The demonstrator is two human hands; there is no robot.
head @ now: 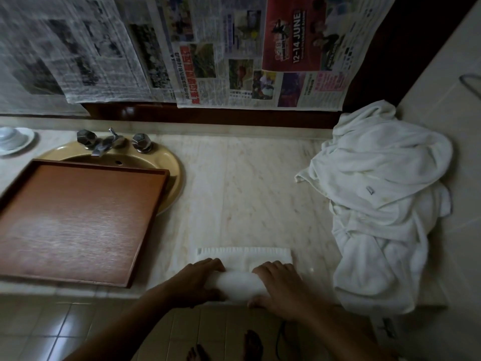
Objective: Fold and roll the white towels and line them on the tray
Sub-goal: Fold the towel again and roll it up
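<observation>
As I look down through the head camera, I see the left hand and the right hand side by side at the front edge of the counter. Each is curled round one end of a white towel. The fingers of both lie over the top of the roll, so both hands grip it, and the middle of the roll shows bare between them. The towel is only partly rolled. A flat folded strip of it lies on the counter just beyond the fingertips, its far hem straight and parallel to the front edge.

To the left, the brown wooden tray sits at the front left of the counter, its far side lying over the rim of the yellowish sink. The tap stands at the back of the sink. A pile of towels, white and crumpled, fills the right end of the counter and hangs over its front edge. Sheets of newspaper hang along the back, and a small white bowl sits at the back left corner.
</observation>
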